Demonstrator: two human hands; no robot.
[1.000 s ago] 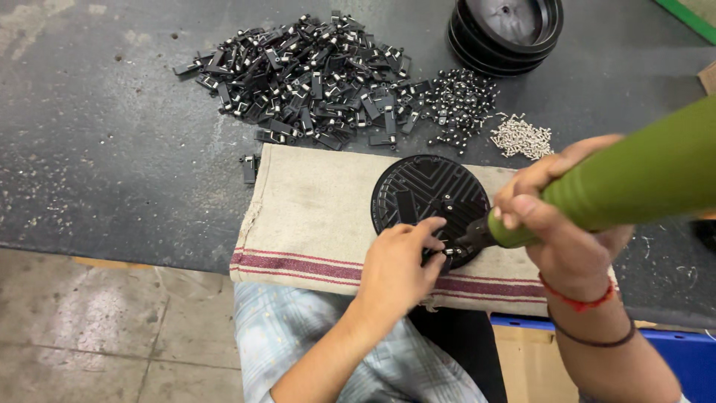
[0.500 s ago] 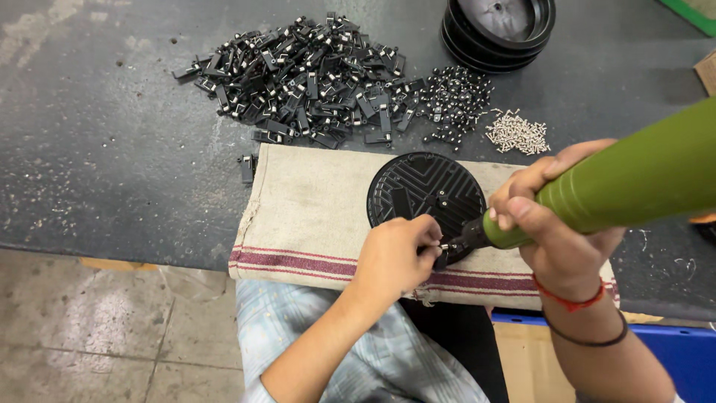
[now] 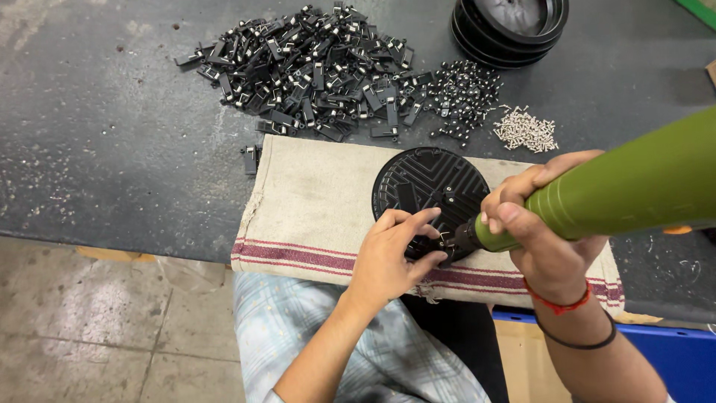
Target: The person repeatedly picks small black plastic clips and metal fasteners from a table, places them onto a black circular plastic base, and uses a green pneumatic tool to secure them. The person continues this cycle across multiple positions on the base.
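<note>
A round black ribbed disc [image 3: 429, 183] lies on a beige cloth with red stripes [image 3: 321, 201]. My left hand [image 3: 391, 257] rests on the disc's near edge, fingers pinching a small part at the rim. My right hand [image 3: 548, 231] grips a thick green electric screwdriver [image 3: 634, 183], its dark tip pressed onto the disc's near edge right beside my left fingers.
A large heap of small black metal clips [image 3: 313, 67] lies beyond the cloth. Beside it are a pile of dark screws [image 3: 462, 93] and a small pile of silver screws [image 3: 526, 130]. Stacked black discs [image 3: 511, 22] stand at the far right. A blue bin [image 3: 671, 354] sits below the table edge.
My view shifted slightly. My left hand's fingers stayed at the disc's near rim, and the screwdriver tip remains pressed there.
</note>
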